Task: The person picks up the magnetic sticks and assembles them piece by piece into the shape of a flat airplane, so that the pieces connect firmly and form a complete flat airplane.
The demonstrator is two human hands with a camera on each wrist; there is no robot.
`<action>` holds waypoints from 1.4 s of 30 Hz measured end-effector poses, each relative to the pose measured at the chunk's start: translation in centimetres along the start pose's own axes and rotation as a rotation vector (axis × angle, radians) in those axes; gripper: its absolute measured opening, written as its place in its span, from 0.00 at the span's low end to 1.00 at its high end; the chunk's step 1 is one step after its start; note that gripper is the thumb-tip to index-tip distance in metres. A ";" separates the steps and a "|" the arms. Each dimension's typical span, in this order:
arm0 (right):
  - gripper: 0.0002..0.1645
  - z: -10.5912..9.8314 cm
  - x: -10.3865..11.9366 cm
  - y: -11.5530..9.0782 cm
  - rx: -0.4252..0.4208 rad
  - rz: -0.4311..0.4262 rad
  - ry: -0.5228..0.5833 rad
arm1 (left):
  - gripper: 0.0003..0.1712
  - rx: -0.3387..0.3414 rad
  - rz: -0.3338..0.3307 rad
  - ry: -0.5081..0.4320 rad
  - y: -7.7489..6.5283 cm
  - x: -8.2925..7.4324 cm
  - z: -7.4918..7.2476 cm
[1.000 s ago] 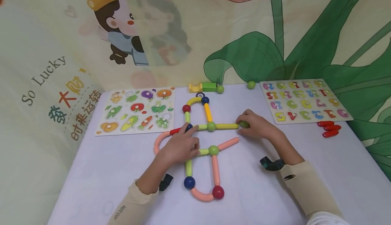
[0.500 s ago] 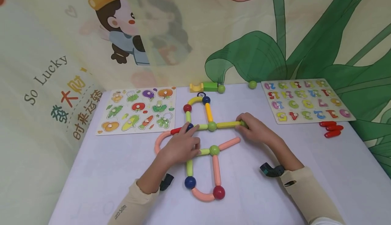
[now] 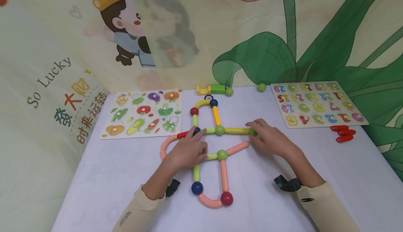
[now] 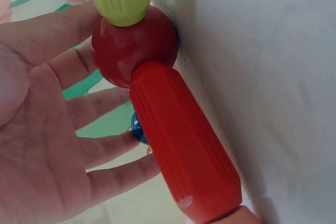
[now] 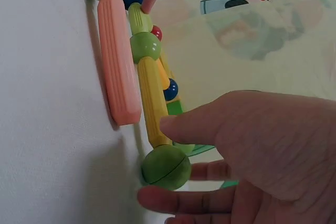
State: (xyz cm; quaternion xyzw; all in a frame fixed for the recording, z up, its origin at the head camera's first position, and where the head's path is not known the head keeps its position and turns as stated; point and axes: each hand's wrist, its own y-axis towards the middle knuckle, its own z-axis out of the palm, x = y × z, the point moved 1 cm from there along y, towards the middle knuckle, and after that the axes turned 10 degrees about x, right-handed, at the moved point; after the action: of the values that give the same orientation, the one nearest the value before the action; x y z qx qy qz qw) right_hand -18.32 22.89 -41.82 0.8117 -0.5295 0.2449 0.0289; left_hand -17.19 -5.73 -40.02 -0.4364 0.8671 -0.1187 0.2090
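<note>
A flat figure of magnetic rods and balls lies on the white cloth. My left hand [image 3: 188,150] rests over its left part, fingers spread, fingertips at a dark blue ball [image 3: 197,130] and light green rods [image 3: 211,156]. The left wrist view shows a red ball [image 4: 135,45] and a red rod [image 4: 181,135] beside that palm. My right hand [image 3: 273,140] is at the figure's right end, its thumb and loosely extended fingers around a green ball [image 5: 166,167]. That ball sits on the end of a yellow rod [image 3: 237,131]. A pink rod [image 5: 119,61] lies nearby, its outer end bare.
A vegetable puzzle board [image 3: 148,132] lies at the back left, a number puzzle board [image 3: 318,110] at the back right. Several red rods [image 3: 344,132] are beside it. Along the printed backdrop sit a green block [image 3: 217,89] and green balls [image 3: 261,87].
My right hand brought the green ball against the yellow rod's end; its fingers have since loosened and spread, shifting slightly right. The left hand stays in place.
</note>
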 end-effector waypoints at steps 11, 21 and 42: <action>0.12 1.1 1.9 -0.4 -0.007 -0.050 -0.117 | 0.06 -0.014 0.001 0.015 0.1 0.1 0.1; 0.16 1.1 1.8 -0.2 -0.006 0.030 -0.157 | 0.06 -0.056 -0.007 0.049 0.3 -0.2 0.3; 0.14 0.4 0.8 -0.3 -0.060 -0.111 -0.124 | 0.07 -0.065 -0.014 0.045 0.4 -0.3 0.3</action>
State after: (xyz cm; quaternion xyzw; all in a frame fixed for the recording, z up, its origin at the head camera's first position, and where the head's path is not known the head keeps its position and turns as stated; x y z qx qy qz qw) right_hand -17.66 22.25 -41.78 0.8521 -0.4917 0.1760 0.0338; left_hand -17.17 -5.25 -40.41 -0.4460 0.8720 -0.1016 0.1742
